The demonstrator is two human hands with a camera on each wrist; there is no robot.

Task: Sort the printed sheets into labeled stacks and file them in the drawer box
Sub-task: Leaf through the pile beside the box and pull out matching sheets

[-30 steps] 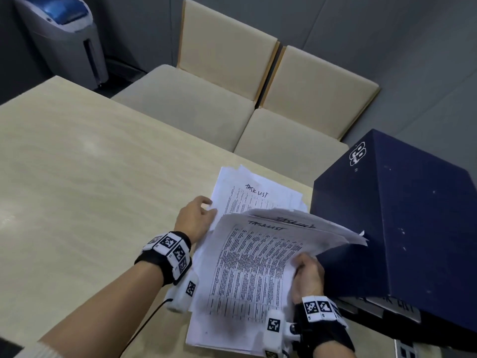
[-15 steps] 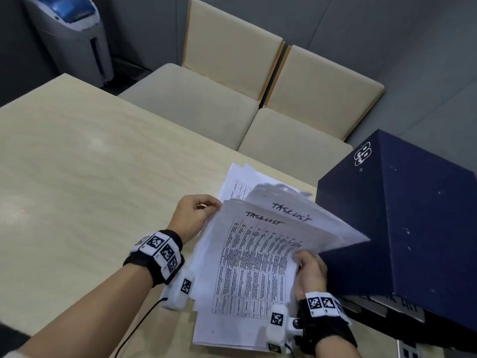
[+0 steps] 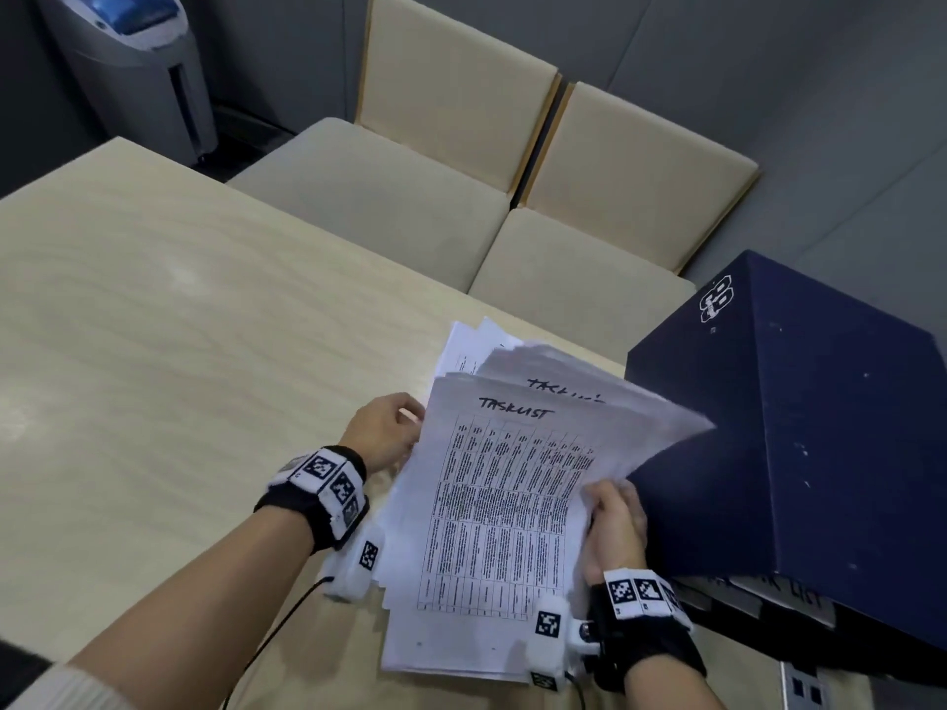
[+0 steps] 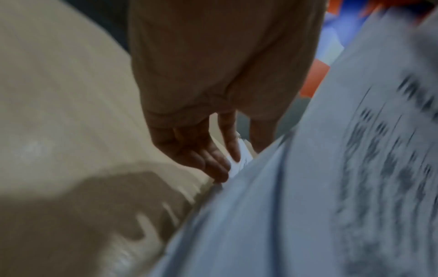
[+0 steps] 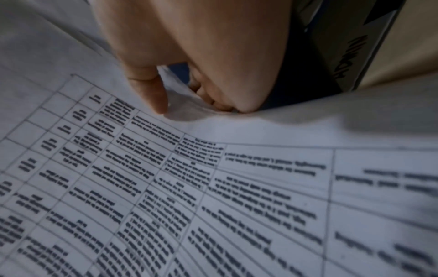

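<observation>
Lifted higher than a moment ago, the sheets [image 3: 502, 504] are hiding most of the far page [image 3: 461, 351]. My right hand [image 3: 612, 530] is pinching their right edge, thumb on top. My left hand [image 3: 382, 433] is touching the left edge; whether it is gripping, I cannot tell. So I am still sorting, I think; the box [image 3: 820, 453] is standing just beside.

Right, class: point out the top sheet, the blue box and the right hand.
top sheet [image 3: 492, 504], head view, middle of its printed table.
blue box [image 3: 845, 453], head view, its broad face.
right hand [image 3: 612, 525], head view, its back.
</observation>
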